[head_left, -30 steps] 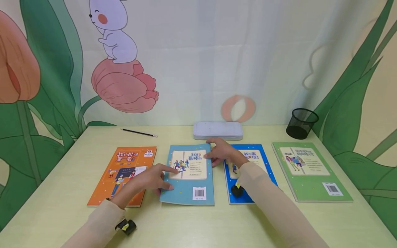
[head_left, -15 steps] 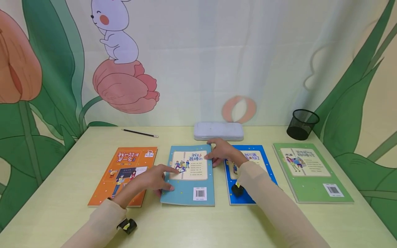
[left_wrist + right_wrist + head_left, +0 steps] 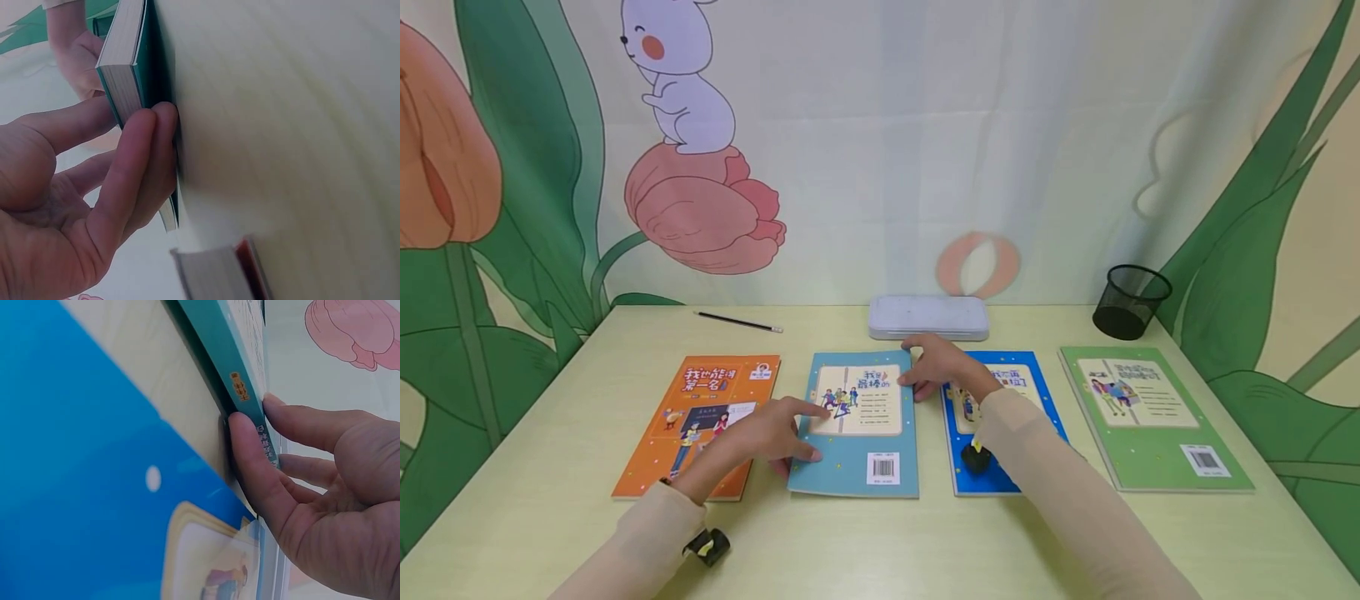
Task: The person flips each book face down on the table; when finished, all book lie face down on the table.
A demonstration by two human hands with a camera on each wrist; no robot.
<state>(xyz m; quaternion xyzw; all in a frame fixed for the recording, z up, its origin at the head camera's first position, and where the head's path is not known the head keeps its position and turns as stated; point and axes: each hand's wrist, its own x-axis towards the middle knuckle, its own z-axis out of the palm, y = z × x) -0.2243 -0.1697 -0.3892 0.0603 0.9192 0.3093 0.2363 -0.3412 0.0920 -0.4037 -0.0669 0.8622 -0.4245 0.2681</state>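
A teal book lies back cover up in the middle of the table, its barcode near the front edge. My left hand holds it by the left edge, thumb and index finger on the cover. Other fingers of that hand reach under the book in the left wrist view. At the upper right edge, my right hand pinches the spine, with the thumb on top and a finger below in the right wrist view. Just right of it is a blue book, partly hidden by the right forearm.
An orange book lies left, partly under the left forearm. To the right is a green book. Along the back are a pencil, a pale pencil case and a black mesh pen holder, before a printed curtain.
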